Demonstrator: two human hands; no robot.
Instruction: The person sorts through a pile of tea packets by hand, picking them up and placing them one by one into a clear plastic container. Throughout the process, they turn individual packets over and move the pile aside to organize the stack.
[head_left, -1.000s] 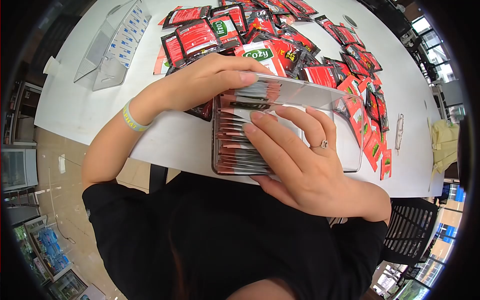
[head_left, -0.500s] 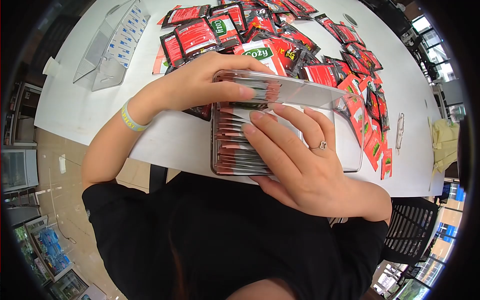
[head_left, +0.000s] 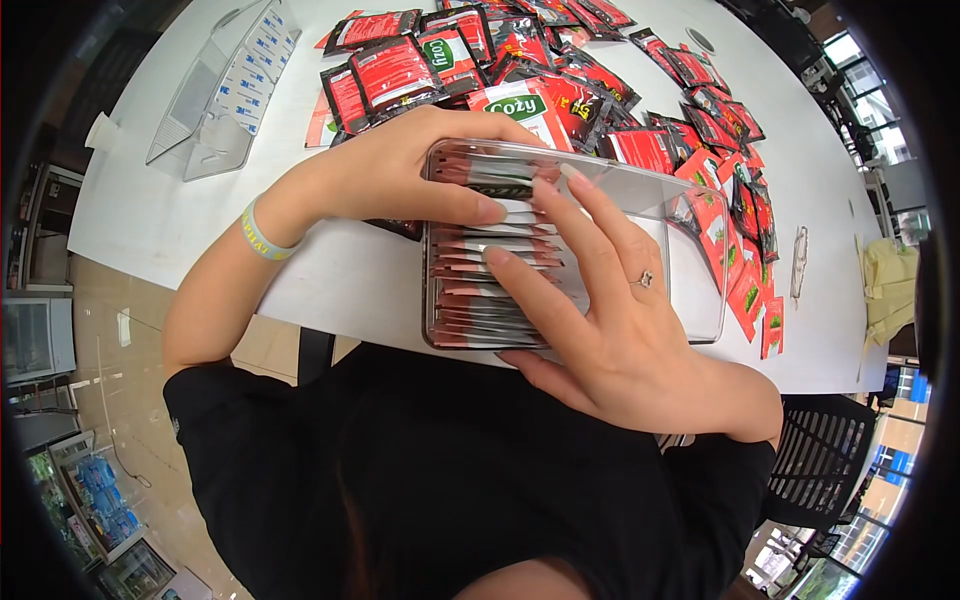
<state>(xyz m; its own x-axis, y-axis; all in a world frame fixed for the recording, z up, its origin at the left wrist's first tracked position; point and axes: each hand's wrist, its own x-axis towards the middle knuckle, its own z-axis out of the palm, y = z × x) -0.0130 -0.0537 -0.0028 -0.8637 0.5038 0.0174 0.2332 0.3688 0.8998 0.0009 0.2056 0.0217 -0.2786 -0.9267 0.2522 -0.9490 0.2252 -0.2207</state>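
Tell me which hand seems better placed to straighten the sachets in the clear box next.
Probably the right hand: its fingers spread over the row of sachets. The left hand looks busier, apparently bracing the clear box, with fingers behind its far wall.

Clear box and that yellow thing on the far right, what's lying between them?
In the head view, red sachets lie just right of the clear box, then a slim item I can't identify, before the yellow thing.

Left hand [head_left: 415,165] at clear box [head_left: 648,192]; right hand [head_left: 632,335] touching row of sachets [head_left: 475,292] inside.
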